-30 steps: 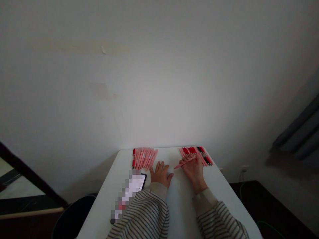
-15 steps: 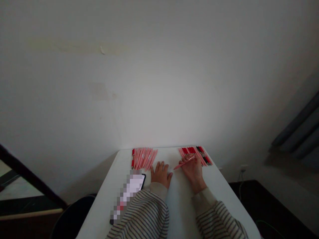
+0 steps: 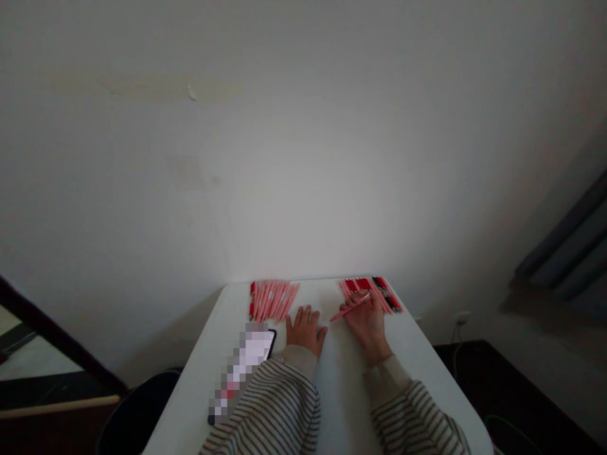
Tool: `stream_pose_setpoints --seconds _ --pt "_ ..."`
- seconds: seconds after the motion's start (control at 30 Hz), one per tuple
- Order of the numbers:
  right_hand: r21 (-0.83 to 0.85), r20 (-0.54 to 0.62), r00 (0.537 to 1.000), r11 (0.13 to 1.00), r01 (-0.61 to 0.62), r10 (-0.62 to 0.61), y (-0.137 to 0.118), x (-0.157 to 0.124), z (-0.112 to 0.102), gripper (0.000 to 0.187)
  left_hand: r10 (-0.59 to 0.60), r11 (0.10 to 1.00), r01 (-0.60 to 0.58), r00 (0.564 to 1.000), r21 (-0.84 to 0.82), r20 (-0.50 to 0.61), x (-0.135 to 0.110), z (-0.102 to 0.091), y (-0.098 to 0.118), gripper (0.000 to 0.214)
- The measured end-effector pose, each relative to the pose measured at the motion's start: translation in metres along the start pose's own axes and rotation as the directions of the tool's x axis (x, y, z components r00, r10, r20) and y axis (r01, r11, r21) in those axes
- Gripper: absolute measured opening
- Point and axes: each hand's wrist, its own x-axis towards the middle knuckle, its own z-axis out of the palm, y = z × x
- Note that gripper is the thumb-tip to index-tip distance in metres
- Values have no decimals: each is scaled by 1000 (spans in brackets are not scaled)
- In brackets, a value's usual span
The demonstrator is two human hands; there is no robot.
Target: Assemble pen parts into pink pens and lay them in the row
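Note:
My left hand (image 3: 306,330) lies flat on the white table (image 3: 339,404), fingers spread, with nothing in it. Just beyond its fingertips is a row of pink pens (image 3: 275,300) side by side, with red pieces along the row's left edge. My right hand (image 3: 370,328) is turned partly palm up, its fingers closed around a pink pen (image 3: 348,310) whose tip points left toward my left hand. Behind the right hand lies a second group of pink pens (image 3: 344,287) with red and black parts (image 3: 389,301), partly hidden by the fingers.
A phone (image 3: 251,363) with a lit, blurred screen lies left of my left forearm. The table's far edge meets a white wall (image 3: 303,158). A dark round object (image 3: 137,414) stands at the lower left; a wall socket (image 3: 461,317) with a cord is at the right.
The view has shifted very slightly. Both hands keep the same pose, and the pink pen stays in my right hand.

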Motion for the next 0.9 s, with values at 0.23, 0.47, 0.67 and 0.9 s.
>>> stream_pose_setpoints --seconds 0.23,0.47,0.67,0.9 --pt "16 -33 999 1000 1 -1 -2 -1 2 15 2 1000 -2 1000 -1 0 0 -1 -1 50" --pt "16 -19 1000 1000 -3 3 -1 -1 1 15 -7 1000 7 1000 -30 -13 -1 -3 1 48" --pt "7 -20 1000 1000 -6 6 -2 -2 2 13 -2 1000 2 1000 -4 -12 0 1 -1 49" --pt "26 -17 1000 1000 -14 15 -2 -1 1 16 -1 999 0 1000 -35 -23 0 2 -1 48"
